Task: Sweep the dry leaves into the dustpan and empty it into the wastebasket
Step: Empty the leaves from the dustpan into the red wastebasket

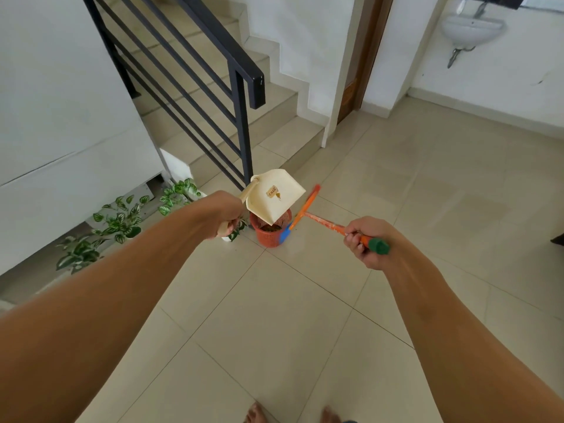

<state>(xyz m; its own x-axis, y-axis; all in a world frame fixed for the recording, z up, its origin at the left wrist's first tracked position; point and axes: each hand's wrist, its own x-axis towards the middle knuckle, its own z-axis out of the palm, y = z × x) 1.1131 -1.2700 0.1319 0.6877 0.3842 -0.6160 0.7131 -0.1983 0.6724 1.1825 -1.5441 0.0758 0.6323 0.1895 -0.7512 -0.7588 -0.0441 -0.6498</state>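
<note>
My left hand (227, 216) grips the handle of a cream dustpan (274, 195), which is tipped mouth-down over a small red mesh wastebasket (270, 236) on the tiled floor. Brownish-green leaves show inside the basket. My right hand (363, 241) holds the orange broom handle (328, 225) near its green end cap. The broom's orange and blue head (300, 212) hovers just right of the basket rim, blurred by motion.
Potted green-and-white plants (122, 219) line the white wall on the left. A black stair railing (241, 123) and steps rise behind the basket. A doorway and wall-mounted sink (471, 30) are at the back right. My bare feet (293, 415) show at the bottom edge.
</note>
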